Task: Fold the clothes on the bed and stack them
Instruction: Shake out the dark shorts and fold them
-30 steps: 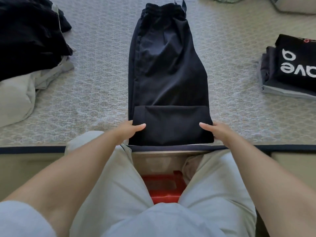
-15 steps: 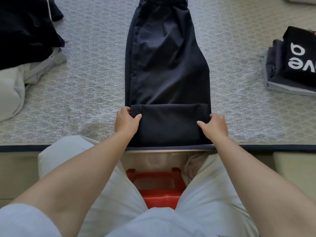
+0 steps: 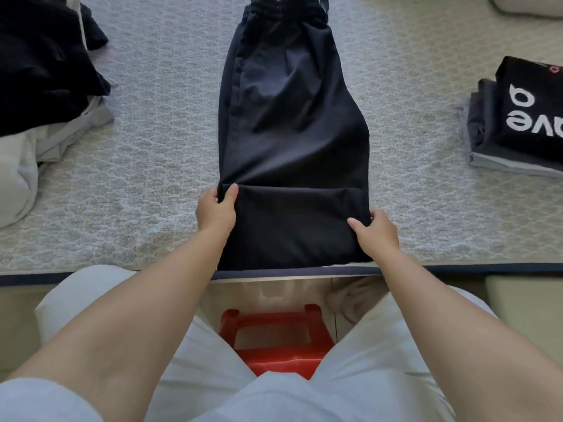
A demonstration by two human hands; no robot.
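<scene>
The near fold of the trousers (image 3: 292, 117) is gripped by both hands (image 3: 216, 208) (image 3: 377, 231); rolling it farther toward the waistband is judged next.

Patterned bed (image 3: 152, 147), dark trousers (image 3: 289, 117), unfolded heap (image 3: 39, 86), folded stack (image 3: 518, 126)

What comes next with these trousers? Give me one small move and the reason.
Probably roll the folded end once more toward the waistband. The left hand and right hand each grip a side of the near fold of the trousers, and most of their length lies flat and unfolded on the bed.
</scene>
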